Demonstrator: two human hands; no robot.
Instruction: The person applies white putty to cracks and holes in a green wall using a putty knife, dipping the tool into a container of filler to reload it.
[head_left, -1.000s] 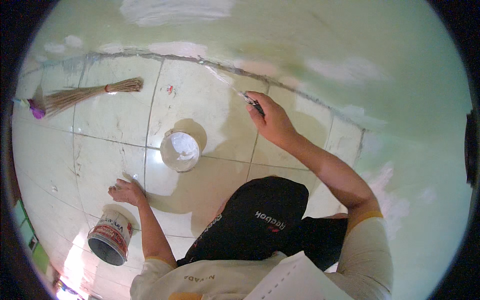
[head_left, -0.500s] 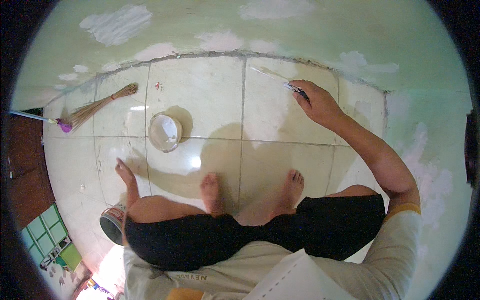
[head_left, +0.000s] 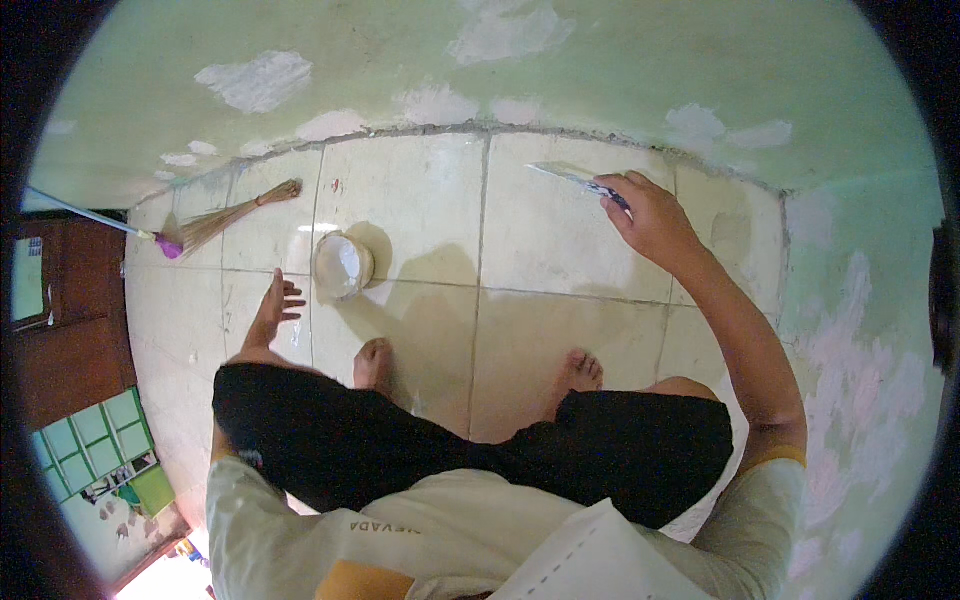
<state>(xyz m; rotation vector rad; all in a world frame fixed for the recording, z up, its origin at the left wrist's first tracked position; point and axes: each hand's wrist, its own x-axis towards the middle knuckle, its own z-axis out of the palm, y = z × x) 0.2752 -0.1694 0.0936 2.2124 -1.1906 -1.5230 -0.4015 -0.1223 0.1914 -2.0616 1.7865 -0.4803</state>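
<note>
Gripping a slim scraper with a pale blade and a dark, white-smeared handle (head_left: 590, 184) in the right hand (head_left: 650, 218), with fingers curled closely round the handle, above cream floor tiles (head_left: 400, 185) near the foot of a pale green wall patched in white (head_left: 630, 70). Angled leftward toward the wall's base, with the blade's tip apart from it. Reaching forward with the left hand (head_left: 272, 310), with fingers stretched, spread apart and empty, just left of a round, off-white bucket (head_left: 325, 265) containing white paste (head_left: 349, 258); impossible to tell whether touching the tiles. Dressed in black shorts (head_left: 330, 430) and a light short-sleeved shirt (head_left: 460, 510), with knees wide apart and bare feet (head_left: 582, 368) on the floor. Visible farther left, a bound brown stick broom (head_left: 240, 213) on the tiles, beside a purple-headed tool with a light blue pole (head_left: 168, 247).
</note>
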